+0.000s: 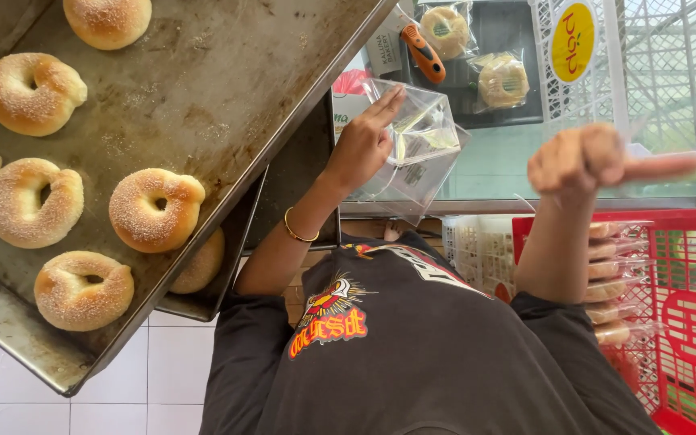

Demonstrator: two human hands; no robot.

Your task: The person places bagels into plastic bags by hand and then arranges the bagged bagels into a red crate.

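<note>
**A bakery packing counter**

Beside the left hand lies a worn metal baking tray of sugared ring doughnuts. Beyond both hands sit bagged doughnuts; below the right hand, a red plastic crate holds more.

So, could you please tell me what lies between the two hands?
In the head view, a clear plastic bag lies between them, held by the left hand; the stretch from it to the right hand is bare.
</note>
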